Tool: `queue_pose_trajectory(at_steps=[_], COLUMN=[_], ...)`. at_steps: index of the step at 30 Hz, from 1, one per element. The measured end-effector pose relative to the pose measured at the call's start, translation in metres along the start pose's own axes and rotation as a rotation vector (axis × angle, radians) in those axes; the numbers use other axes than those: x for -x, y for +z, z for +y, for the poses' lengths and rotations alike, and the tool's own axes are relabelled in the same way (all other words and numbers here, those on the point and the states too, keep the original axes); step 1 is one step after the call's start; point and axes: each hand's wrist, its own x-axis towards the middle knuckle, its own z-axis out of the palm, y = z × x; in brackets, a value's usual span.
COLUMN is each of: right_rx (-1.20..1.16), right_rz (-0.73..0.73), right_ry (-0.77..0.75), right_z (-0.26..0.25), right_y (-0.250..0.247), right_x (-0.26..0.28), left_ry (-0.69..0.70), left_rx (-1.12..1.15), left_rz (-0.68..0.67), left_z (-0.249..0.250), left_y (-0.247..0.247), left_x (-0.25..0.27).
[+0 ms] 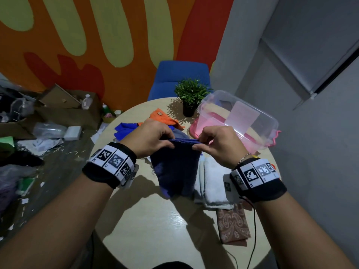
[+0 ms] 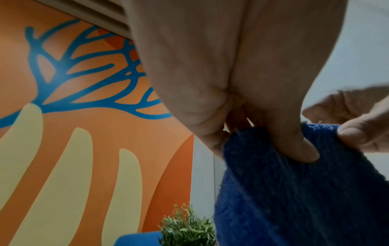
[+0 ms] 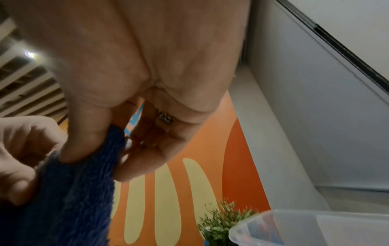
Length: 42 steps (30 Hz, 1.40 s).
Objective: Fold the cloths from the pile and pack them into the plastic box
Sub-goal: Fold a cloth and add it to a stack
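The dark blue cloth (image 1: 175, 167) hangs above the table (image 1: 155, 226), your left hand (image 1: 149, 138) and right hand (image 1: 217, 144) each pinching its top edge; folded cloths (image 1: 215, 183) wait beside it, unfolded ones (image 1: 126, 129) remain; nothing appears packed in the plastic box (image 1: 240, 121).

No readable wording is showing anywhere.

The left wristband (image 1: 109, 165) and the right wristband (image 1: 257, 176) are each carrying white panels printed with black square marker patterns, which are codes and not words. Tiny characters are sitting at the lower corners of those panels, but they are coming out too small and blurred to read. A pale label (image 1: 242, 113) is showing on the wall of the clear plastic box (image 1: 258, 133), with no print visible on it. A small tag (image 1: 159, 113) is lying on the orange cloth (image 1: 161, 118); nothing is legible on it.
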Motion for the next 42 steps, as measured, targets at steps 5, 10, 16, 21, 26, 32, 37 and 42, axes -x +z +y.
queue_pose_trajectory(at_steps=[5,10,16,21,26,32,37,42], right_rx=[-0.002,0.025,-0.11,-0.25,-0.251,-0.121,-0.061,0.038], right_rz=[0.06,0.108,0.228,0.247,-0.249,-0.884,-0.925,-0.642], right_ry=[-0.008,0.075,0.134,0.099,0.234,0.335,0.401,0.429], right_z=[-0.009,-0.003,-0.012,-0.02,0.0,0.009,0.023,0.045], right_y=[-0.009,-0.005,-0.009,-0.022,0.029,0.117,0.135,0.14], right_x=[-0.008,-0.022,-0.034,-0.028,0.008,0.078,0.093,0.069], left_ry=[0.039,0.025,-0.103,-0.022,-0.17,-0.339,-0.415,-0.476], left_rx=[-0.101,-0.086,0.098,0.294,0.205,0.189,0.276,0.293], left_rz=[0.112,0.187,0.358,0.421,-0.186,-0.902,-0.902,-0.445], left_z=[0.0,-0.008,-0.004,0.005,-0.027,-0.058,-0.072,-0.088], left_y=[-0.013,-0.018,-0.029,-0.044,0.003,0.112,0.135,0.143], left_x=[0.001,-0.004,-0.011,0.005,0.032,0.086,0.096,0.076])
